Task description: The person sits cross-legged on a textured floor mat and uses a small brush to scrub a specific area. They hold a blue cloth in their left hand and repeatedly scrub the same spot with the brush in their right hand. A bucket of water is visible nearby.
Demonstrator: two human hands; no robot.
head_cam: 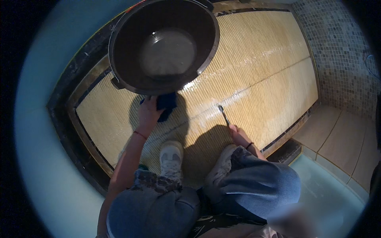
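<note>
My left hand (148,111) grips a dark blue cloth (167,104) just below the rim of a large black bucket (208,56). Cloudy water (169,53) lies in the bottom of the bucket. Pinched in my right hand (238,135) is a slim-handled brush, apparently a toothbrush (225,115). Its dark head rests on a ribbed, cream-yellow floor panel (268,98), close to a dark seam line. The panel shines wet around the brush head and along a band towards the upper right.
My white shoes (171,157) stand on the panel, with my bent knees close behind. A dark stone border (70,119) frames it. Beyond are a mosaic-tiled wall (330,56), beige tiles (330,134) and a lower pale blue surface (324,178). The bucket has a wire handle (111,59).
</note>
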